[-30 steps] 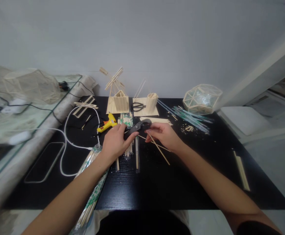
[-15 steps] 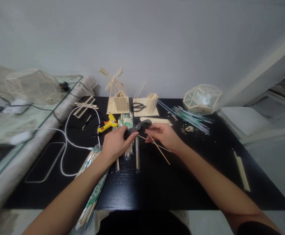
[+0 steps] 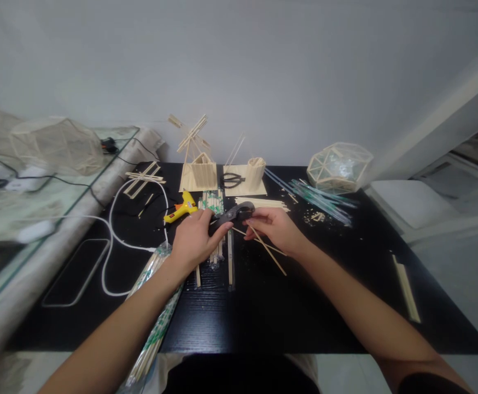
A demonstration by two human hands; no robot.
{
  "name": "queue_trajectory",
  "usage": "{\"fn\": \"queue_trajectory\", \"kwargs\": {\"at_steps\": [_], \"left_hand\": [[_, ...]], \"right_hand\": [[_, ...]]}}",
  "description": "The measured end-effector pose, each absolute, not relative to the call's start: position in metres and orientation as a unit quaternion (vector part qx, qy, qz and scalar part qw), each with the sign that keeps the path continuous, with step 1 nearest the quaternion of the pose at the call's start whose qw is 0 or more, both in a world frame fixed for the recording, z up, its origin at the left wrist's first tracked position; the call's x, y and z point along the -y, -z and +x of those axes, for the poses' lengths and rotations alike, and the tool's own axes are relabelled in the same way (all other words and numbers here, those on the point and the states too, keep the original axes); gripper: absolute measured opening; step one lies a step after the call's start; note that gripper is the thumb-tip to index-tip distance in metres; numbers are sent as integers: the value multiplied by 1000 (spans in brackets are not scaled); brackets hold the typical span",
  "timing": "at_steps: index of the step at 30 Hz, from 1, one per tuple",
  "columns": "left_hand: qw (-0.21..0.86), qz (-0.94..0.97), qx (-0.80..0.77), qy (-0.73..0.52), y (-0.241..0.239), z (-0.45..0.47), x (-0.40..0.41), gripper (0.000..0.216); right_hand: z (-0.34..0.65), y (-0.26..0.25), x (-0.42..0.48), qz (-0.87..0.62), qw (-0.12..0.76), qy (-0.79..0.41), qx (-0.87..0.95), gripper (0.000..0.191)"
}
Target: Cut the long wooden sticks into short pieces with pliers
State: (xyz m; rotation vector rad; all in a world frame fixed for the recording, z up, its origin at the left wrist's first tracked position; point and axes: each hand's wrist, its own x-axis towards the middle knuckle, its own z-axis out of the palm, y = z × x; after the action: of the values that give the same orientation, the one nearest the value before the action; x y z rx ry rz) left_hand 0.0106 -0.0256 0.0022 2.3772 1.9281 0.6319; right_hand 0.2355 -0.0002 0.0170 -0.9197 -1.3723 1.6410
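Over the middle of the black table, my left hand [image 3: 196,238] is closed around a dark grey pliers-like cutter [image 3: 235,213]. The tool's rounded head points right, towards my other hand; my fingers hide much of its handles. My right hand [image 3: 275,227] pinches a thin wooden stick [image 3: 269,253] that slants down to the right. Its upper end is close to the cutter's head, but I cannot tell if they touch. Another thin stick [image 3: 278,250] crosses behind it near my right fingers. Bagged sticks [image 3: 211,202] lie beneath and behind the cutter.
A yellow glue gun [image 3: 180,207] lies left of the cutter. Two stick models stand at the back: a windmill [image 3: 203,172] and a round tower [image 3: 255,174], with black scissors [image 3: 233,180] between. A white cable [image 3: 110,246] loops at left; plastic wrappers [image 3: 325,200] lie right.
The cutter's head has tilted slightly, and its handles look a little more spread under my left hand. My right hand and the stick have barely shifted.
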Motion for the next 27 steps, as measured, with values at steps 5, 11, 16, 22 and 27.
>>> {"fn": "queue_trajectory", "kwargs": {"at_steps": [5, 11, 16, 22, 27], "left_hand": [[26, 754, -629, -188, -4, 12, 26, 56], [166, 714, -631, -253, 1, 9, 22, 59], [301, 630, -625, -348, 9, 1, 11, 68], [333, 599, -633, -360, 13, -3, 6, 70], [333, 608, -621, -367, 14, -4, 5, 69]], "right_hand": [[236, -15, 0, -367, 390, -646, 544, 33], [240, -14, -3, -380, 387, -631, 555, 38], [252, -16, -15, -402, 414, -563, 592, 39], [260, -12, -25, -431, 429, -491, 624, 31], [258, -6, -24, -450, 421, -470, 632, 33]]}}
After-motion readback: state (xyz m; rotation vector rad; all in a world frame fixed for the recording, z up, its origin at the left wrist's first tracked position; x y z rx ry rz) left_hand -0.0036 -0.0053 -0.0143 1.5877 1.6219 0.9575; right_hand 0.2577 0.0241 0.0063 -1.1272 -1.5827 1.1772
